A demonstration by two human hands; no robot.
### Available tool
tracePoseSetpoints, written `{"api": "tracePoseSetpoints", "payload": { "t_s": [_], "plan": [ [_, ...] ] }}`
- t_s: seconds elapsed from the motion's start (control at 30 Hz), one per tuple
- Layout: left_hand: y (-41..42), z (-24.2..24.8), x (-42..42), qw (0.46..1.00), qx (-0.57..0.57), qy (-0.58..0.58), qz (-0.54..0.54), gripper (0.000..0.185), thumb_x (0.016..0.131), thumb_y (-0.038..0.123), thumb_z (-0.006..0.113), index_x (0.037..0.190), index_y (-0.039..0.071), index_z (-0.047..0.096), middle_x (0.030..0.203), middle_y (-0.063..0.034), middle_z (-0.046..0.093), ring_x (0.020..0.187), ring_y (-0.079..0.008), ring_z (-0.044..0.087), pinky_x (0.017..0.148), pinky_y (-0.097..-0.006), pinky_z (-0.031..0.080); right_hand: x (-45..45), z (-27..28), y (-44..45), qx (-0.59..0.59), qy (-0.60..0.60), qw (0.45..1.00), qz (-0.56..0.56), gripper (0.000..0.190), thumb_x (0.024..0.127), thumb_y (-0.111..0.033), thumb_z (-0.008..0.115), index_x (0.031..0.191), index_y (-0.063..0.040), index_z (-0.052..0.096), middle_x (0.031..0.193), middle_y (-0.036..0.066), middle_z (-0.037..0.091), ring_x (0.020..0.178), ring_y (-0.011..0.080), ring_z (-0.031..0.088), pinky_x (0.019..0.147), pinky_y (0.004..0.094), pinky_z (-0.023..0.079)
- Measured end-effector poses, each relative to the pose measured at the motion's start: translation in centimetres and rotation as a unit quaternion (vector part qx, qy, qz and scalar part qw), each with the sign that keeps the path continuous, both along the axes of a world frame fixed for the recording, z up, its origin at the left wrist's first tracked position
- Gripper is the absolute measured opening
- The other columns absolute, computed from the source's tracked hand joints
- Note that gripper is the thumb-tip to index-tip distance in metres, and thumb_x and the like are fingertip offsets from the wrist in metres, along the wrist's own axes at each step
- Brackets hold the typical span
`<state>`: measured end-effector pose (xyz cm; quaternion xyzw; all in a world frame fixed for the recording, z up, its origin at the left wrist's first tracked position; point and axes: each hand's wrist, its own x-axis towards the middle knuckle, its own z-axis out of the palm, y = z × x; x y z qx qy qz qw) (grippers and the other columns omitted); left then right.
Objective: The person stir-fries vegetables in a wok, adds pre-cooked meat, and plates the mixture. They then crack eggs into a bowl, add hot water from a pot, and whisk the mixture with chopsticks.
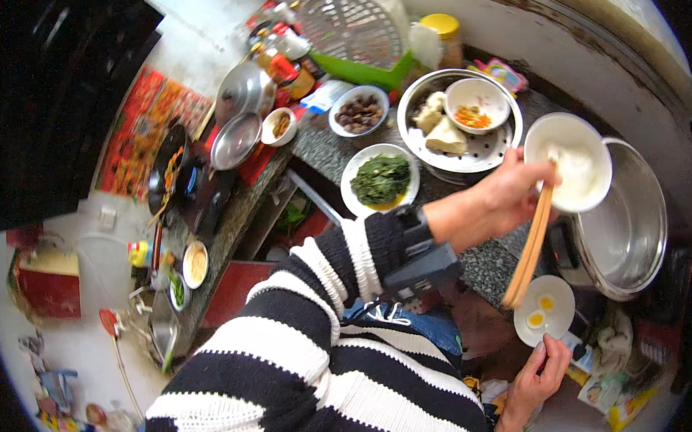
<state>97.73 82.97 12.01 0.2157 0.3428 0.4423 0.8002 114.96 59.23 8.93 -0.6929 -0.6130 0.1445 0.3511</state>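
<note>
My left hand point(504, 196) grips a white bowl point(580, 160) together with a pair of wooden chopsticks point(529, 251). Soft white food, partly blurred, lies inside that bowl. It hangs tilted in front of a deep metal pot point(626, 223), whose rim it partly covers. Lower down, my right hand point(540, 371) has its fingertips at the near rim of a white bowl point(558, 324) with two yolk-centred egg pieces point(539, 314). Whether they touch the rim, I cannot tell. A metal steamer point(413, 145) beyond my left arm holds pale bun pieces point(446, 137) and a small bowl point(491, 94) with orange bits.
Cooked greens point(382, 180) fill a plate beside my left forearm. Behind it stands a bowl of brown chunks point(363, 113). A yellow-lidded jar point(441, 26) and a green-sided basket point(360, 67) are farther back. At left, a wok point(159, 175) sits on the stove by metal lids point(235, 140).
</note>
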Motion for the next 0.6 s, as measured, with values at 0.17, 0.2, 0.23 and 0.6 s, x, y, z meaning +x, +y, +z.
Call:
{"api": "tracePoseSetpoints", "payload": {
  "t_s": [0.17,0.2,0.23,0.6],
  "plan": [
    [-6.0,-6.2,-5.1,0.989,-0.109,0.08,0.056,0.068,0.071,-0.001,0.068,0.124,0.014,0.028,0.109,-0.0138,0.046,0.087,-0.0279,0.058,0.061,-0.0442,0.055,-1.7,0.6,1.9,0.003,-0.019,0.996,0.082,0.018,0.092,-0.001,0.054,0.109,0.002,0.059,0.099,0.014,0.054,0.089,0.0271,0.055,0.075,0.0375,0.045],
    [-6.8,-7.5,-5.6,0.982,-0.137,0.118,0.049,0.071,0.071,0.0,0.069,0.125,0.014,0.027,0.11,-0.0134,0.046,0.087,-0.0276,0.058,0.059,-0.0421,0.054,-2.5,0.6,2.3,-0.029,0.031,0.996,0.08,0.021,0.092,-0.001,0.054,0.112,0.001,0.058,0.098,0.013,0.054,0.089,0.0253,0.054,0.075,0.0358,0.045],
    [-7.3,-8.9,-5.9,0.974,-0.166,0.148,0.042,0.073,0.071,0.001,0.071,0.126,0.015,0.026,0.111,-0.013,0.045,0.087,-0.0273,0.058,0.057,-0.04,0.053,-3.4,0.4,2.7,-0.061,0.08,0.992,0.076,0.024,0.091,-0.001,0.054,0.115,0.001,0.057,0.098,0.012,0.054,0.089,0.0236,0.054,0.074,0.034,0.044],
    [-10.1,-16.6,-5.6,0.971,-0.164,0.154,0.086,0.076,0.078,0.005,0.073,0.133,0.012,0.022,0.119,-0.0141,0.047,0.1,-0.0276,0.056,0.075,-0.0438,0.055,-9.0,-5.9,5.4,-0.371,0.405,0.835,0.027,0.056,0.088,-0.013,0.064,0.135,-0.006,0.033,0.107,0.01,0.053,0.08,0.0155,0.061,0.058,0.0262,0.053]
  ]
}}
